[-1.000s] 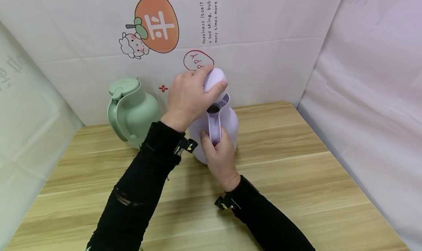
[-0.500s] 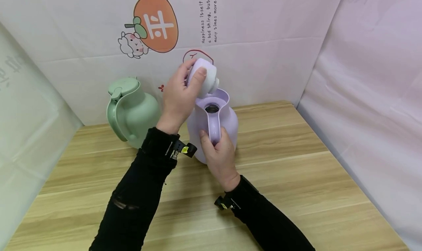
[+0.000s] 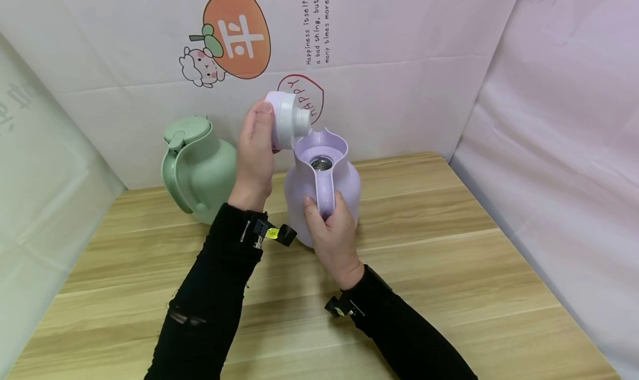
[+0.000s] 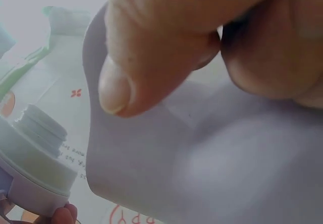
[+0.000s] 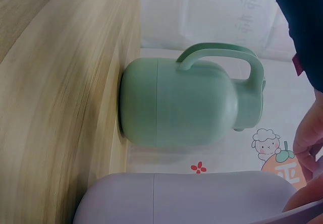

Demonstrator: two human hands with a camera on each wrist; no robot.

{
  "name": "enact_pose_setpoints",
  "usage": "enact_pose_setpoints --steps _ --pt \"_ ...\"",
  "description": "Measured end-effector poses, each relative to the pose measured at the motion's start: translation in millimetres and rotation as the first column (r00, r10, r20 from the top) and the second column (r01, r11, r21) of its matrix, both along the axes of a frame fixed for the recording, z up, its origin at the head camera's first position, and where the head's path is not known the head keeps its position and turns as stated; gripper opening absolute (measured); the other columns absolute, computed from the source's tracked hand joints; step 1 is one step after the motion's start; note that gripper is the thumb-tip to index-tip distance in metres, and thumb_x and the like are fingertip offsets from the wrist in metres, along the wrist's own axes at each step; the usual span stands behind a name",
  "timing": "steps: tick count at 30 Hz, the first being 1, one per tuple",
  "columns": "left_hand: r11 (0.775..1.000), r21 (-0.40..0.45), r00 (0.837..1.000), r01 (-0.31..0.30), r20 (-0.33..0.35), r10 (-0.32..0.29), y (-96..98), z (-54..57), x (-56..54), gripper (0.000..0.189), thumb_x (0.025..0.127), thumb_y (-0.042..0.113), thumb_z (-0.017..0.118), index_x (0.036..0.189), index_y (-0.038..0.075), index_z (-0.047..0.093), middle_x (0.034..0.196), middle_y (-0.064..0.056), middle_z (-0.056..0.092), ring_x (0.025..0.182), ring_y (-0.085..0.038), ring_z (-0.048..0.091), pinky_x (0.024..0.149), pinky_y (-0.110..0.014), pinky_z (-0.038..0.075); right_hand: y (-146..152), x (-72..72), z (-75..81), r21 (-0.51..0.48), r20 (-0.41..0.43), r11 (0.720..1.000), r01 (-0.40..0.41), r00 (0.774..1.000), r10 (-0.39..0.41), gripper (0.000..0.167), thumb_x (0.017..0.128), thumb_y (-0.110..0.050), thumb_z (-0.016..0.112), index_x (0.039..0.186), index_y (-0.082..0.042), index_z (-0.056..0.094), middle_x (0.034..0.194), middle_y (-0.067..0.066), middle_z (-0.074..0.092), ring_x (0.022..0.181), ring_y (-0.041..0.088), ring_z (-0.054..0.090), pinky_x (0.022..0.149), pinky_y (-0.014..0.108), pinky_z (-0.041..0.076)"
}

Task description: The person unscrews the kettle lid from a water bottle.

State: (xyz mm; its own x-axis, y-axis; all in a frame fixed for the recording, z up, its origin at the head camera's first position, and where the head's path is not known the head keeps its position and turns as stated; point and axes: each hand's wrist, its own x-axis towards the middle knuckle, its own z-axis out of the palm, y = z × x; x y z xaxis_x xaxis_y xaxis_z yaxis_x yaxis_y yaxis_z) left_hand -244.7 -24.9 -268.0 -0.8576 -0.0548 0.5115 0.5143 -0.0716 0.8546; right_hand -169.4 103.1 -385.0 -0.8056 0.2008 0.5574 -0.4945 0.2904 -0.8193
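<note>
My left hand [image 3: 253, 158] grips a lilac-and-white screw lid [image 3: 286, 122], tilted on its side left of the jug mouth, its threaded end facing right. In the left wrist view the lid [image 4: 38, 153] shows white threads, with fingertips around it. My right hand [image 3: 331, 236] holds the handle of a lilac thermos jug [image 3: 346, 191], which stands upright on the table. The jug's mouth is uncovered, showing a round metal-rimmed opening. The right thumb [image 4: 121, 82] presses on the lilac jug close up in the left wrist view.
A green thermos jug [image 3: 214, 169], its lid on, stands left of the lilac one; the right wrist view also shows this green jug [image 5: 186, 103]. Both are on a wood-grain table [image 3: 439, 291]. Behind hangs a printed white cloth [image 3: 399, 91], with cloth at both sides too.
My left hand has lifted the lid off above the lilac jug's mouth, moved it left and turned it sideways, baring the opening. The right hand and both jugs have stayed put.
</note>
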Motion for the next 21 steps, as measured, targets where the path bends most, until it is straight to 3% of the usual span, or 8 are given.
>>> enact_pose_setpoints --steps 5,10,21 --pt "0.998 0.061 0.999 -0.027 0.023 0.026 -1.9 -6.7 -1.3 0.039 0.110 0.042 0.039 0.124 0.014 0.063 0.098 -0.005 0.062 0.085 -0.020 0.058 0.070 -0.033 0.046 0 0.5 0.3 -0.008 0.004 1.000 -0.006 1.000 0.006 0.031 0.101 -0.031 0.068 0.111 -0.003 0.061 0.093 0.010 0.068 0.083 0.022 0.066 0.070 0.037 0.052" --pt "0.993 0.105 0.996 -0.054 0.078 0.046 -4.6 -12.6 0.4 0.042 0.110 0.045 0.038 0.127 0.017 0.064 0.104 -0.005 0.064 0.090 -0.020 0.059 0.072 -0.033 0.044 -1 0.4 0.3 -0.012 -0.004 1.000 -0.004 1.000 0.004 0.030 0.101 -0.030 0.068 0.111 -0.002 0.062 0.094 0.010 0.068 0.084 0.021 0.066 0.070 0.035 0.052" --pt "0.957 0.291 0.991 0.003 0.127 -0.042 -8.1 -24.4 1.1 0.045 0.111 0.048 0.032 0.125 0.021 0.066 0.101 -0.003 0.067 0.085 -0.017 0.058 0.066 -0.030 0.040 -2 0.3 0.4 -0.013 -0.004 1.000 0.024 1.000 -0.024 0.030 0.100 -0.029 0.069 0.108 -0.001 0.062 0.090 0.011 0.068 0.079 0.021 0.063 0.066 0.035 0.049"
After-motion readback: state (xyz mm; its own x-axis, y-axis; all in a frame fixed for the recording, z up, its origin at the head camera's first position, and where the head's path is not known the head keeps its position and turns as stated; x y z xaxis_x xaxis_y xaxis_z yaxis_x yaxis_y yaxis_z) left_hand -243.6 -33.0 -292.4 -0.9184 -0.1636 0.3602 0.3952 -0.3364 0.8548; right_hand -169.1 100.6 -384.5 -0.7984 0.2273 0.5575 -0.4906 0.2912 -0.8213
